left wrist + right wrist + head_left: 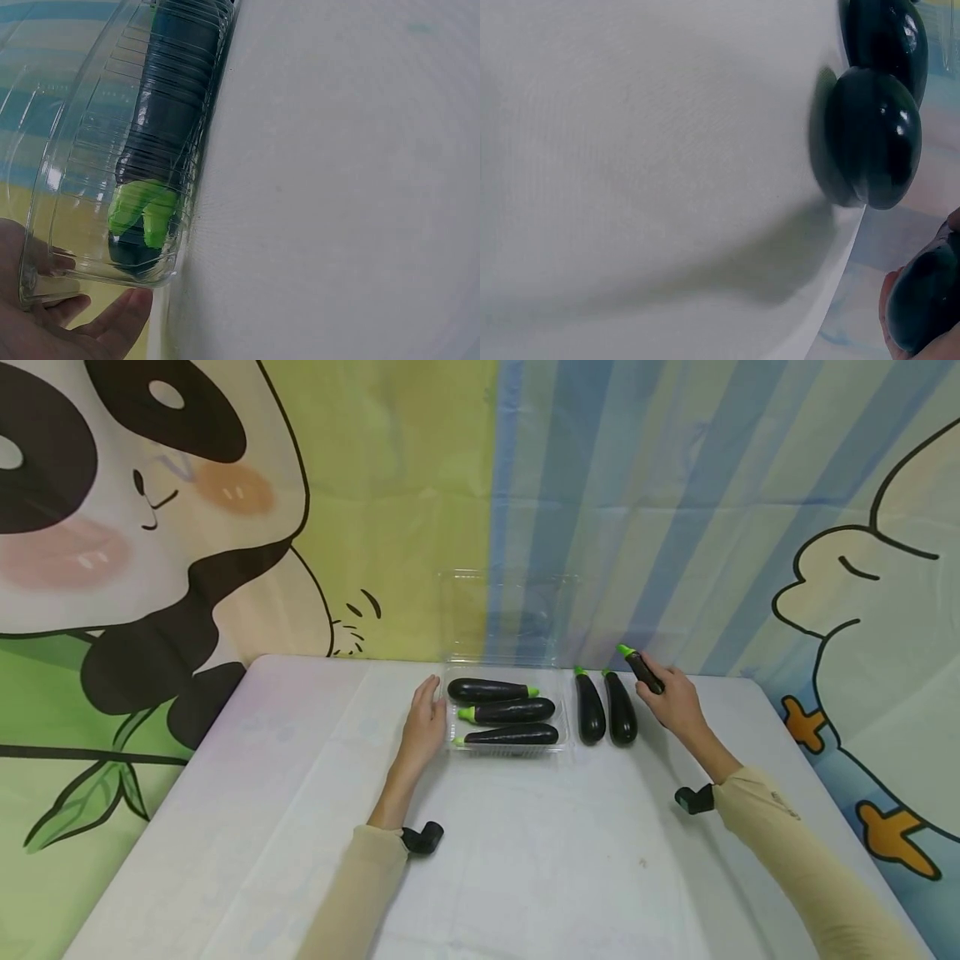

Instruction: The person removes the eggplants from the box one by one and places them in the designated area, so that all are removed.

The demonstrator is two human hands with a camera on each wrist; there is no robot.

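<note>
My left hand (424, 724) rests along the left side of a clear plastic clamshell box (561, 749), its fingertips touching the wall in the left wrist view. Inside the box, three dark eggplants lie crosswise: a back one (487, 691), a middle one (516, 711) and a front one (517, 734). An eggplant (651, 679) is held in my right hand (681, 703), above the table's back right part, its green stem end pointing up and left. Just left of that hand, two more eggplants lie side by side, one (590, 708) nearer the box, the other (621, 710) beside it.
The box's clear lid (504, 618) stands raised at the back. A white cloth covers the table (525, 860), whose back edge meets a printed curtain (420, 510) with a panda and stripes. Both wrists carry small black cameras.
</note>
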